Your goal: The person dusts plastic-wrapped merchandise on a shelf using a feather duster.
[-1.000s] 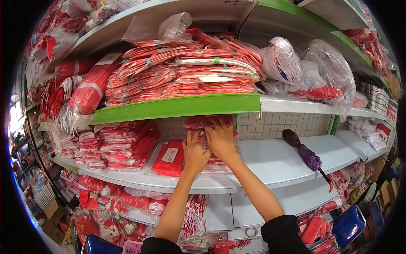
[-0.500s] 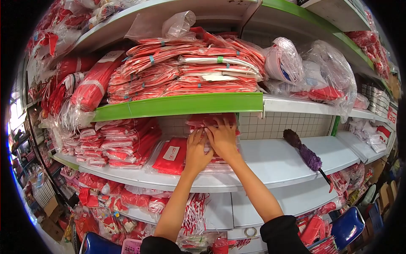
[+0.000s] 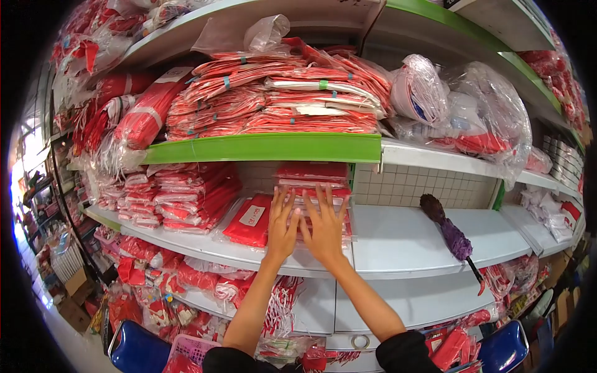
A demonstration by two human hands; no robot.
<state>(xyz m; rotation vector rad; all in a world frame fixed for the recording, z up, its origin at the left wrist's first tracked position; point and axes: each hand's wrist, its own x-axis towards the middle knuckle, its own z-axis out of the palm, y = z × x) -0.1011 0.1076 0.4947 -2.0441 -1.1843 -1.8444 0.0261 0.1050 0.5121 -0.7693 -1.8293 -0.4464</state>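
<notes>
On the middle shelf stands a stack of red and white packets in clear plastic [image 3: 311, 174]. My left hand [image 3: 284, 227] lies against the front of this stack, palm away from me, with its fingers spread. Close beside it, my right hand [image 3: 324, 225] rests on the same stack, its fingers also spread and pointing up. Neither hand is wrapped around anything. Just left of my left hand lies a red packet with a white handwritten label [image 3: 250, 219].
Red folded packets [image 3: 193, 199] are piled to the left. A purple duster [image 3: 457, 239] lies on the shelf [image 3: 398, 233] at right. Above, a green shelf edge [image 3: 267, 147] bears piled red packets [image 3: 323, 93]. Blue chairs [image 3: 140, 348] and a pink basket [image 3: 191, 349] stand below.
Both hands have moved down and slightly toward me along the front of the stack, and their fingers now point more upward. More of the stack's top shows. The view has shifted slightly.
</notes>
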